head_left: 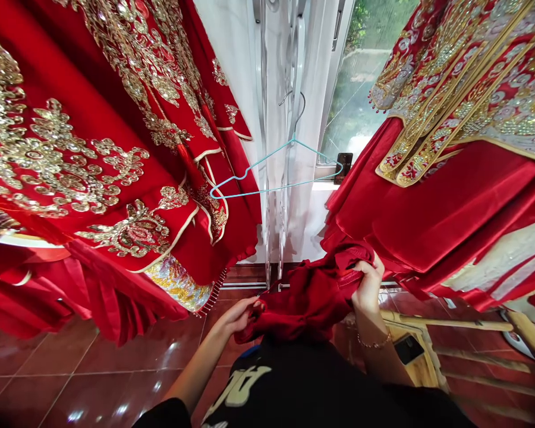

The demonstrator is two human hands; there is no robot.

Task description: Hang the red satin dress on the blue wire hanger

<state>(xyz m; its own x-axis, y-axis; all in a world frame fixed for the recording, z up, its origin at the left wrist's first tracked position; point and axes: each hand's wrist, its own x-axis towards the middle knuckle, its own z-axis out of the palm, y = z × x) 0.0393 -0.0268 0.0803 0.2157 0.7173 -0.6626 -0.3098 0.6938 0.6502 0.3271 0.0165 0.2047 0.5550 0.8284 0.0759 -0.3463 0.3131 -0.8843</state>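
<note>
Both hands hold a dark red garment (305, 303), bunched up in front of my body. My left hand (237, 316) pinches its left edge, thumb on top. At the upper right of the cloth, my right hand (369, 284) grips a gathered fold with closed fingers. The garment's exact kind cannot be made out in its folds. Farther ahead and above it, a light blue wire hanger (276, 189) with a metal hook hangs with nothing on it, apart from both hands.
Red dresses with gold sequin embroidery (134, 232) hang at left; another embroidered red outfit (446, 196) hangs at right. A white metal rack (270, 238) stands ahead. One phone (343, 167) leans by the window; another phone (408, 348) lies on a wooden seat (421, 371) at lower right.
</note>
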